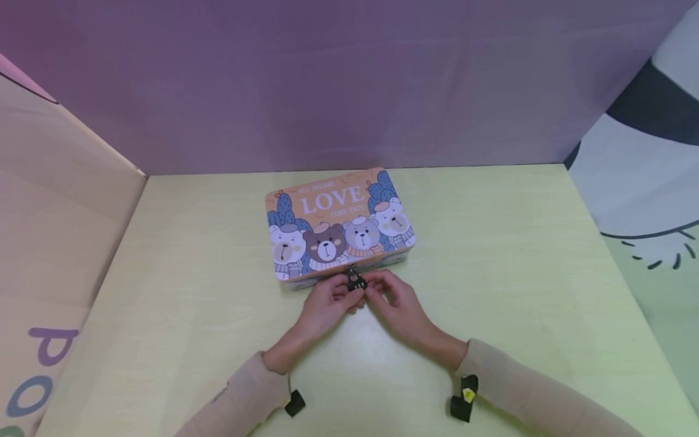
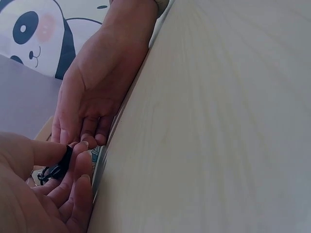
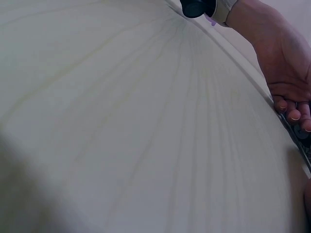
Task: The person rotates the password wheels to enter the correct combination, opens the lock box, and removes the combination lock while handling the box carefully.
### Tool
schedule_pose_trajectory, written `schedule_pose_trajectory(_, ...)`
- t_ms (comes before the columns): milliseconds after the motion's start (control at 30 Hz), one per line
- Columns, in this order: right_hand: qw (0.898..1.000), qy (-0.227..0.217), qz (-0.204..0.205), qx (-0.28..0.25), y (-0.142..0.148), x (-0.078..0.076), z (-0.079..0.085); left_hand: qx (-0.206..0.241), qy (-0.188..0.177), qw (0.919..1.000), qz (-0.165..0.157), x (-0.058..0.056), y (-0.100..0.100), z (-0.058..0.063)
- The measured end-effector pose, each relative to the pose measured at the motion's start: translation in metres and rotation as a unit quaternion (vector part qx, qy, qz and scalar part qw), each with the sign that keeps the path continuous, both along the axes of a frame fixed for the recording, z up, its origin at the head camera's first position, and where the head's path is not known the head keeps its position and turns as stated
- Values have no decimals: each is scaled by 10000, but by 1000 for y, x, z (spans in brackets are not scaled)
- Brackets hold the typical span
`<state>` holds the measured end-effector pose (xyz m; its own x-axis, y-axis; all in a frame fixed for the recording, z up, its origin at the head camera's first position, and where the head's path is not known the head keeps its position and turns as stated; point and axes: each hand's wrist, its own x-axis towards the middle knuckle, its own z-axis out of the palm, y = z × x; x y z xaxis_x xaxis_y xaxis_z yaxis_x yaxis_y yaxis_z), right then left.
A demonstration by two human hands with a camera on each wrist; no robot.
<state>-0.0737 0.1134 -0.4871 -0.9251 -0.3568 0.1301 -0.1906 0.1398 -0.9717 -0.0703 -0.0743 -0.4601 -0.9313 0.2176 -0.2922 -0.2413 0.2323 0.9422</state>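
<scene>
A tin box (image 1: 327, 227) with bears, cacti and the word LOVE on its lid stands closed and slightly turned on the table. At its front clasp is a small black combination padlock (image 1: 357, 283), its shackle toward the box. My left hand (image 1: 323, 308) pinches the padlock from the left between thumb and fingers. From the right, my right hand (image 1: 403, 311) has its thumb and index finger on the padlock's other side. The left wrist view shows the padlock (image 2: 59, 167) between the left thumb and fingers. In the right wrist view the right hand is mostly out of frame.
The pale wooden table (image 1: 519, 273) spreads around the box. A purple panel (image 1: 349, 85) stands behind it, and printed panels flank both sides. Each wrist carries a small black camera (image 1: 463, 400).
</scene>
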Motion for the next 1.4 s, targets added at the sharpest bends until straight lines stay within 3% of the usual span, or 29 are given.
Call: schedule_pose_trajectory(1400, 10000, -69, -24, 53, 0, 0, 0, -146, 127, 9998, -10, 0, 1, 1)
